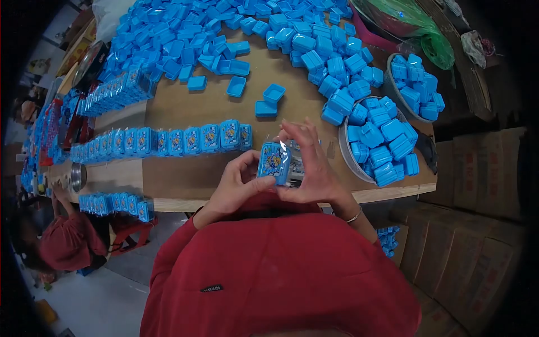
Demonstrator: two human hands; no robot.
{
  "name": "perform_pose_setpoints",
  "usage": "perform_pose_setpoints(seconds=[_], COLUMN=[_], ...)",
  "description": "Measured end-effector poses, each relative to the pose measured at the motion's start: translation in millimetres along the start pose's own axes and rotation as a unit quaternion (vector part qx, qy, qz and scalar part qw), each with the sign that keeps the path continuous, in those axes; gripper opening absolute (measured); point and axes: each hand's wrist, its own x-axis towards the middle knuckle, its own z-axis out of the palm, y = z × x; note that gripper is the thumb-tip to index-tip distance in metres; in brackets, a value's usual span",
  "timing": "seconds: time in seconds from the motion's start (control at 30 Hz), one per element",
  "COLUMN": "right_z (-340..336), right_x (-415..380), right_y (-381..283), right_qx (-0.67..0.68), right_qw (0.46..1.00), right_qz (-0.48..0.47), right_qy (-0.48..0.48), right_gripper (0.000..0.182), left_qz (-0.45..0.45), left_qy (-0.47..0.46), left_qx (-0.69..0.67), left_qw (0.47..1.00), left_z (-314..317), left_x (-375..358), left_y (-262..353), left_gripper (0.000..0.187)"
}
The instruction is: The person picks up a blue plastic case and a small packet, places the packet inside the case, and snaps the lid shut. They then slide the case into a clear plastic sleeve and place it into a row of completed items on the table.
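My left hand point(236, 182) grips a small blue plastic box point(272, 160) with a colourful printed picture on its lid, the thumb lying along its lower edge. Shiny clear plastic wrapping point(295, 167) shows at the box's right side. My right hand point(317, 171) is closed around that wrapping, thumb low and fingers curled above; its exact fingertip contact is partly hidden. Left of my hands runs a row of similar printed boxes point(191, 140) standing on edge. Just beyond my hands lie two loose blue trays point(266, 108).
A large heap of blue trays point(168, 45) covers the far table. Closed blue boxes point(331, 62) lie to the right, beside two filled tubs point(343, 147). Cartons point(471, 174) stand at right. Another person point(70, 238) sits at left near a short row of boxes point(115, 203).
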Motion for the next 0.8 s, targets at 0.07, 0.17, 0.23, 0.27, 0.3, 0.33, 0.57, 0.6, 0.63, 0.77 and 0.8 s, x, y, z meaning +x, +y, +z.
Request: perform_pose_setpoints(seconds=[0.07, 0.17, 0.23, 0.27, 0.3, 0.33, 0.57, 0.6, 0.63, 0.77, 0.8], right_z=[2.3, 4.6, 2.9, 2.5, 2.3, 2.6, 6.9, 4.4, 2.0, 22.0, 38.9], right_x=[2.8, 8.0, 8.9, 9.9, 11.0, 12.1, 29.1, 35.2, 42.9, 103.3, 124.6], right_y=[0.1, 1.4, 0.2, -0.1, -0.4, -0.8, -4.7, -7.5, -8.1, 49.9, 77.5], right_qx=[-0.008, -0.012, 0.001, 0.002, 0.003, 0.005, 0.034, 0.069, 0.105, 0.053, -0.007], right_qw=[1.0, 0.999, 0.999, 0.999, 0.999, 0.999, 0.998, 0.997, 0.994, 0.998, 0.999], right_qz=[-0.01, -0.026, -0.03, -0.032, -0.033, -0.035, -0.043, -0.03, -0.019, -0.016, -0.039], right_qy=[0.009, 0.025, 0.019, 0.018, 0.017, 0.015, 0.01, -0.001, -0.014, -0.007, -0.017], right_gripper=[0.097, 0.097, 0.095, 0.095, 0.095, 0.095, 0.092, 0.091, 0.09, 0.072, 0.068], left_qz=[0.015, 0.022, 0.032, 0.03, 0.027, 0.025, 0.016, 0.02, 0.026, 0.107, 0.132], left_qy=[0.006, 0.001, -0.002, -0.001, 0.0, 0.003, 0.029, 0.043, 0.058, 0.217, 0.253], left_qx=[-0.013, -0.006, -0.003, -0.006, -0.01, -0.014, 0.002, 0.006, 0.009, 0.063, 0.048], left_qw=[1.0, 1.0, 0.999, 1.0, 1.0, 1.0, 0.999, 0.999, 0.998, 0.968, 0.957], left_z=[0.4, -2.3, -2.0, -2.3, -2.8, -3.5, -11.4, -18.5, -26.6, -75.0, -85.6], left_x=[1.3, 5.0, 3.2, 2.4, 1.5, 0.5, -4.1, -5.6, -7.3, -27.0, -35.6], left_y=[5.6, 14.2, 15.3, 15.8, 16.0, 16.2, 36.9, 39.9, 44.3, 88.1, 94.1], left_gripper=[0.045, 0.048, 0.048, 0.048, 0.048, 0.049, 0.048, 0.048, 0.048, 0.041, 0.04])
